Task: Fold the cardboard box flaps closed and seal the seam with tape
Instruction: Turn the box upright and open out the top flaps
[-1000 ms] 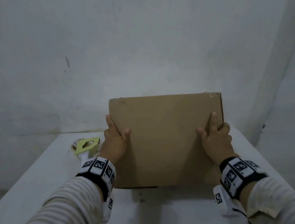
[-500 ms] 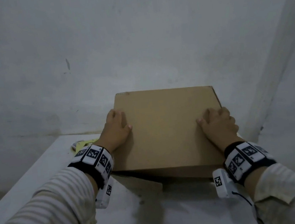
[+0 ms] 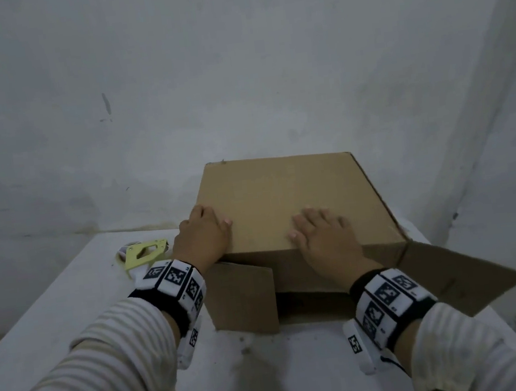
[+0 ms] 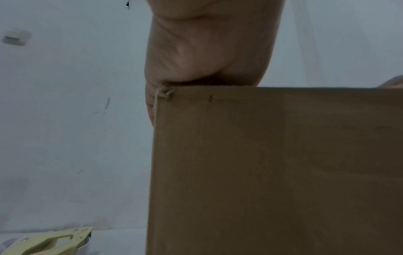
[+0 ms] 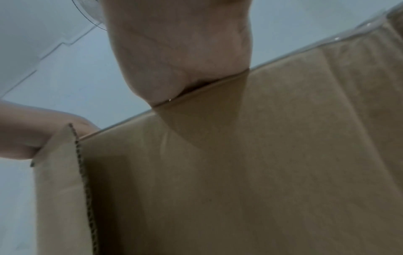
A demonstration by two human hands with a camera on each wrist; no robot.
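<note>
A brown cardboard box (image 3: 283,198) lies on a white table (image 3: 69,309) with its open end facing me. One flap (image 3: 243,298) stands out at the front left, and another flap (image 3: 455,278) splays out to the right. My left hand (image 3: 204,234) rests on the top panel's near left corner, thumb lying on the cardboard. My right hand (image 3: 320,236) lies flat on the top near the front edge, fingers spread. The wrist views show each palm, left (image 4: 207,43) and right (image 5: 181,51), pressed on the box edge. A yellow tape dispenser (image 3: 145,253) sits left of the box.
A grey-white wall rises just behind the table, with the box reaching close to it. The table's right edge runs close under the splayed flap. The tape dispenser (image 4: 50,241) lies within reach of my left hand.
The box was held upright with a broad face toward me. It has been tipped away and set down. My hands slid from its sides onto the top, and the front flaps came into sight.
</note>
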